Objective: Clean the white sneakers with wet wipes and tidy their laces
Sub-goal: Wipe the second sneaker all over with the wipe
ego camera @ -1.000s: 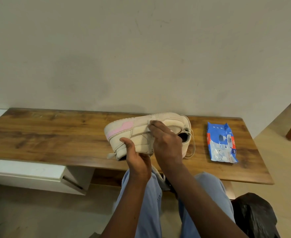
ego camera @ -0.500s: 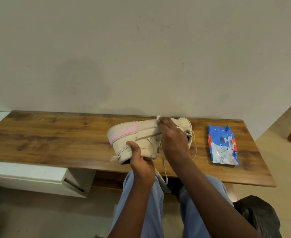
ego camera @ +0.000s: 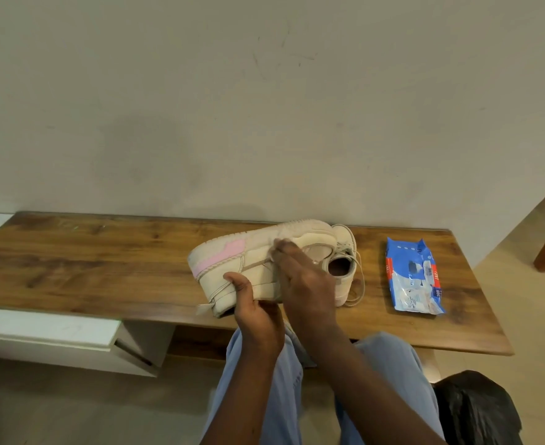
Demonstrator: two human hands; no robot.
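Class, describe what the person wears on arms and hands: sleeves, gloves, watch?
Nothing shows: the left hand and right hand are ungloved, and both forearms are bare to the frame edge, with no sleeve, watch or bracelet in view.

Brown wooden table (ego camera: pixel 104 268) against a plain wall (ego camera: pixel 264 107). White drawer unit (ego camera: pixel 46 332) below, on the left. Black bag (ego camera: pixel 476 409) down right.
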